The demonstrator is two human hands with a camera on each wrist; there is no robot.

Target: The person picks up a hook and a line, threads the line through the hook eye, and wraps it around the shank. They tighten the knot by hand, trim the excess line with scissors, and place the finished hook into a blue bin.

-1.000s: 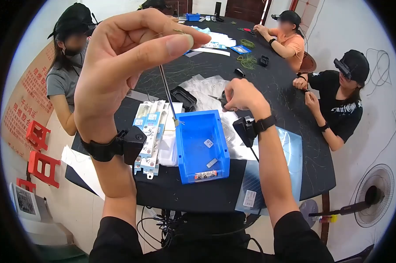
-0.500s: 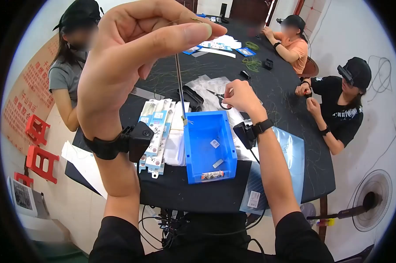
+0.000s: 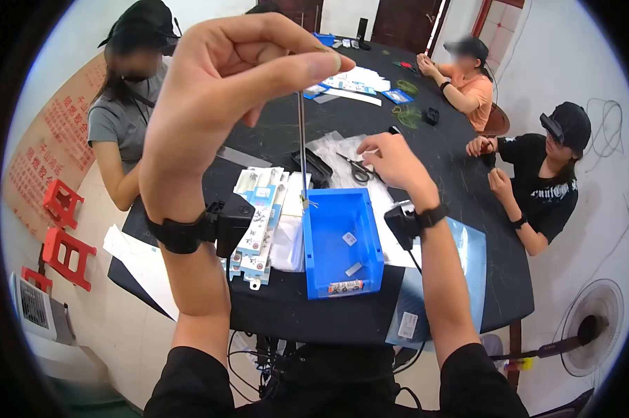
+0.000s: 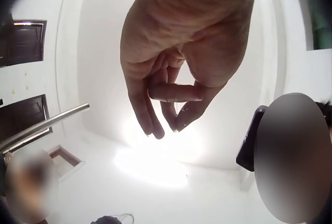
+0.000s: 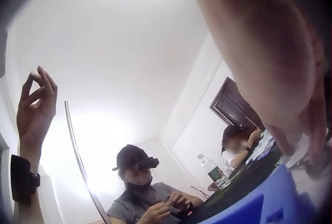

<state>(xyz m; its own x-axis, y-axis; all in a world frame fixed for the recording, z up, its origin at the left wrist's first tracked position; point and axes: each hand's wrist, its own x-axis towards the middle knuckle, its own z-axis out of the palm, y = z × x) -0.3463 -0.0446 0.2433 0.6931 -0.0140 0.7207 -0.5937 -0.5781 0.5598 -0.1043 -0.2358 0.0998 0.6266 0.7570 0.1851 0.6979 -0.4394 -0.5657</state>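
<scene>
My left hand (image 3: 213, 104) is raised high at the upper left of the head view. Its thumb and forefinger pinch a thin line (image 3: 320, 51), mostly hidden by the fingertips. Black scissors (image 3: 357, 171) lie on clear plastic bags (image 3: 332, 148), past the blue bin. Over the scissors hovers my right hand (image 3: 398, 164), with its fingers loose and nothing held. A thin metal rod (image 3: 303, 143) stands upright at the left rim of the blue bin (image 3: 343, 244), a small tangle of line at its foot.
Blue-and-white packets (image 3: 259, 216) are stacked left of the bin, beside a black tray (image 3: 316, 167). A blue plastic sleeve (image 3: 436, 292) lies at the right table edge. Several people sit around the black table. A fan (image 3: 593, 320) stands at the right.
My right hand has let go of the scissors, which now lie on the plastic bags. My left hand keeps its pinch, and the view has shifted slightly.
</scene>
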